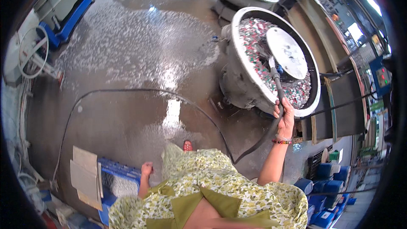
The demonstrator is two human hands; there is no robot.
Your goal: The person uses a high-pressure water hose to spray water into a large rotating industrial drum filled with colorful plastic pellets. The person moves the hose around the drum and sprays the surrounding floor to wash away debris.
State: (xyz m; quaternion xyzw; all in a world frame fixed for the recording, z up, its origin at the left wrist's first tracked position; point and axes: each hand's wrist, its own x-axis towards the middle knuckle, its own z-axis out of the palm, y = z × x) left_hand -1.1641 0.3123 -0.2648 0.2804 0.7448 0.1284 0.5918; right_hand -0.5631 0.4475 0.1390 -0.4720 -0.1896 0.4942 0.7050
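Observation:
My right hand point(286, 116) is wrapped round a dark hose point(278, 89), close to its outlet end. White water sprays from that end into a large round tub point(235, 44) at the right. Inside the tub lies a mass of small red, green, white and silvery pieces point(253, 38), their exact kind too small to tell. A round white disc point(286, 53) sits at the tub's middle, beside the spray. My left hand point(147, 168) hangs low beside my body, near a blue crate point(121, 165); its fingers look curled in, with nothing visible in them.
The hose trails in a wide loop point(140, 90) over the wet, foamy floor point(140, 46). A second tub point(258, 0) stands behind the first. Flat boards point(85, 171) lean by the blue crate. Machinery with a handwheel point(34, 53) is at left, blue containers point(326, 186) at lower right.

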